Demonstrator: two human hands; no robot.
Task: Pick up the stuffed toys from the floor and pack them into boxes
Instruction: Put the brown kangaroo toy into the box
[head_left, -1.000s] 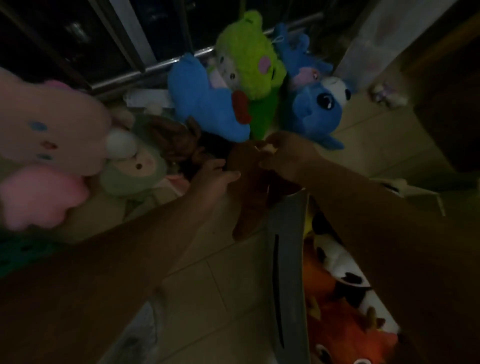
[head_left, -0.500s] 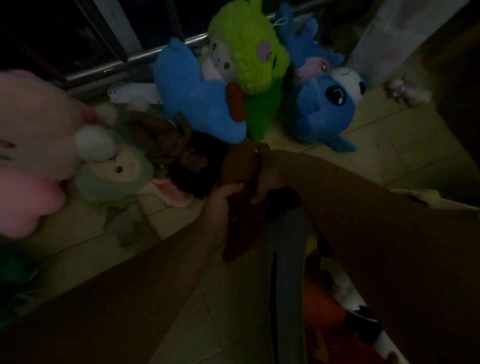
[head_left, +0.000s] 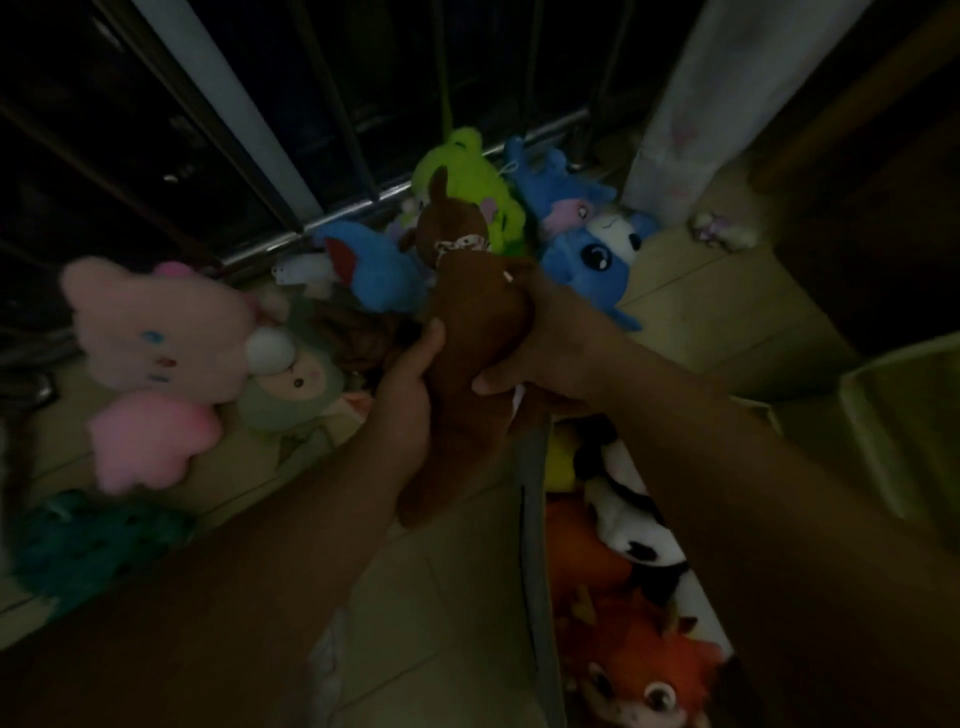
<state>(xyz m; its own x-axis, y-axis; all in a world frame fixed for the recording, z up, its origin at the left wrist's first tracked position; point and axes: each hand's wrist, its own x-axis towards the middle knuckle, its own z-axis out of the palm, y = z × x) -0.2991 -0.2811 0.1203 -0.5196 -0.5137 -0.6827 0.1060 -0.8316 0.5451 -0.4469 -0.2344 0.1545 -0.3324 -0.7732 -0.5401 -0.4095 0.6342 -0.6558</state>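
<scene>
Brown stuffed toy (head_left: 470, 317) held up beside the box (head_left: 535, 561).
Left hand (head_left: 408, 384) and right hand (head_left: 540, 348) both curl round its long body, holding it above the floor tiles (head_left: 447, 597) at the box's far rim.

I see a long brown plush animal (head_left: 467, 312) with a spotted ribbon at its neck, held head-up off the floor. The left hand (head_left: 410, 379) grips its lower body and the right hand (head_left: 545, 338) its middle. Just beside its tail end stands the grey-walled box (head_left: 535, 519), holding an orange plush (head_left: 639, 670) and a black-and-white plush (head_left: 628, 525) (something yellow too, mostly hidden).
</scene>
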